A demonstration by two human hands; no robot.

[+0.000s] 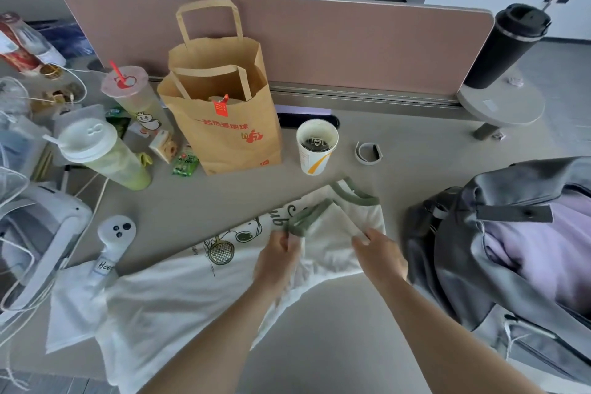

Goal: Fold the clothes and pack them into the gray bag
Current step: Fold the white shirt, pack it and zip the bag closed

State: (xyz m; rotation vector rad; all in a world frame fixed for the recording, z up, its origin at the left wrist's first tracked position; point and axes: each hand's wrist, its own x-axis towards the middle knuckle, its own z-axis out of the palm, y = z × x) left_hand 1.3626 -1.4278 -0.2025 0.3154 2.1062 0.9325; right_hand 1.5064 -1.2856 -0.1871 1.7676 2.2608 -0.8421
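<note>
Here the left hand [277, 261] has its fingers curled into the white T-shirt [179, 291], pinching the cloth just below the green-trimmed collar [307, 217]. The right hand [380, 253] pinches the shirt's upper edge beside it, thumb and fingers closed on a fold of fabric near the shoulder. Both forearms reach in from the lower edge of the view. The shirt lies spread across the gray desk [335, 345], collar end toward the far side, its printed racket graphic [220, 251] facing up and its hem trailing toward the lower left.

Just right of the shirt sits the gray bag [473, 265], unzipped, with a lilac garment [543, 253] already inside. Beyond the hands stand a paper cup [315, 145] and a brown paper bag [224, 112], backed by a pinkish desk divider [351, 38]. A black tumbler [508, 45] stands on a round shelf at the far right. Drink cups and snack packets crowd the left side, and a white handheld device [115, 235] rests on the shirt's left edge.
</note>
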